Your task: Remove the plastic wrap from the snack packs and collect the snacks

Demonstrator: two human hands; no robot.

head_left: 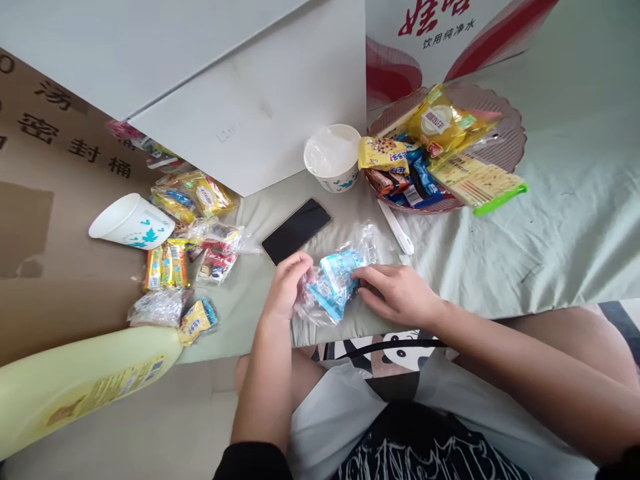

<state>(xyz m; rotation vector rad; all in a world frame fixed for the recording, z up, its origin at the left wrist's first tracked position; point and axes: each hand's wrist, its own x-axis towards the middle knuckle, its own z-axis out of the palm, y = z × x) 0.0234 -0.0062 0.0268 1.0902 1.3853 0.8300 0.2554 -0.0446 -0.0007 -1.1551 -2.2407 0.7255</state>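
My left hand (287,283) and my right hand (397,293) both grip a clear plastic bag (345,267) that holds several small blue-wrapped snack packets (333,283). The bag rests on the pale green sheet (550,220) just in front of my knees. My left fingers pinch the bag's left side. The fingers of my right hand curl round its right edge. A black phone (296,230) lies face up just behind my left hand.
A pink scalloped plate (510,133) piled with wrapped snacks sits back right. A paper cup (333,157) lined with plastic stands beside it; a white stick (396,228) lies nearby. Left: a tipped paper cup (127,221), loose snack packets (187,257), a yellow bottle (80,383), cardboard.
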